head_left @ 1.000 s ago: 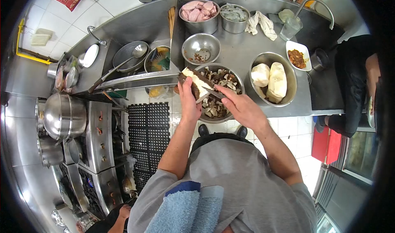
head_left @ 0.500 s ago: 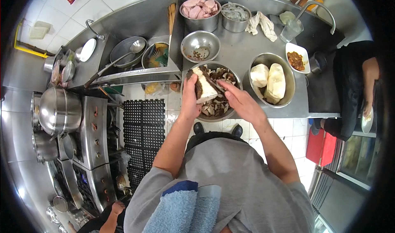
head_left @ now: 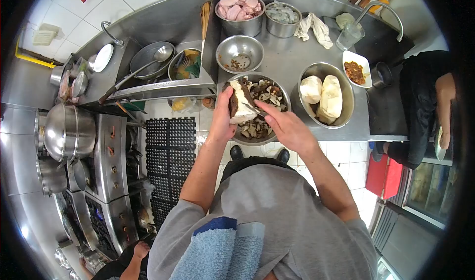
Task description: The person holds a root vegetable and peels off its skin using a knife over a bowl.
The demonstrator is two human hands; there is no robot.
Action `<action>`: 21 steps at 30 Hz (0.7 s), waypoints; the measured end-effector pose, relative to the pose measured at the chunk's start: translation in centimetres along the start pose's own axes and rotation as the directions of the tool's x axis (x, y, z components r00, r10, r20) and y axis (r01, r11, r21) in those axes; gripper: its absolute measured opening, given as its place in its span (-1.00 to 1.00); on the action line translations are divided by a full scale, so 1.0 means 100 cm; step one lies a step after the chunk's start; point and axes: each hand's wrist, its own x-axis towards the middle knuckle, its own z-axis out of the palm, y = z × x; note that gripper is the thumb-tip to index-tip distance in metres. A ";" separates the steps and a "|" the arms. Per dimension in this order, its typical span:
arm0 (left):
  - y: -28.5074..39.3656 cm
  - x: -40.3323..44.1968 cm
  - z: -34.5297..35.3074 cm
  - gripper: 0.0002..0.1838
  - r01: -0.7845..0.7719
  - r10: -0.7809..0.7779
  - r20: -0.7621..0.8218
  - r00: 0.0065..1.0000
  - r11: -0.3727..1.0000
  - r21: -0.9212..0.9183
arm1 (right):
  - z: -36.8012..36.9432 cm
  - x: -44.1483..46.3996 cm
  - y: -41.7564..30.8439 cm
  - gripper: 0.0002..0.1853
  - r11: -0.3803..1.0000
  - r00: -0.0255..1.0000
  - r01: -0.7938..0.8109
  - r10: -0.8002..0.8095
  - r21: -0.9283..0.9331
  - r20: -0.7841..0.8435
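Observation:
A brown-skinned root piece, with a pale strip bared along it, is gripped in my left hand. My right hand is closed on a knife, whose blade lies against the root's right side. Beneath both hands sits a steel bowl of dark and pale peelings. To the right, another steel bowl holds two peeled pale pieces. A small steel bowl with brown bits stands just behind the peelings.
Pots of pink meat and greyish pieces stand at the back. A white dish and a glass are at right, near a co-worker. A sink with a pan is left; another person's hand shows below.
The root has tilted in my left hand and moved slightly left. My right hand has shifted along its side with the knife. The co-worker's arm and plate at right have moved.

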 end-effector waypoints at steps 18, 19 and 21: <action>0.006 -0.007 0.008 -0.44 0.086 -0.086 0.042 0.995 0.996 0.009 | -0.007 0.013 0.019 -0.51 0.967 0.971 -0.197 0.170 0.161 0.167; 0.009 -0.005 0.006 -0.42 0.084 -0.085 0.022 0.996 0.996 0.030 | -0.010 0.010 0.014 -0.51 0.972 0.976 -0.165 0.136 0.168 0.172; 0.008 -0.001 0.002 -0.41 0.063 -0.064 0.016 0.998 0.997 0.041 | -0.012 0.007 0.005 -0.53 0.971 0.974 -0.163 0.130 0.173 0.187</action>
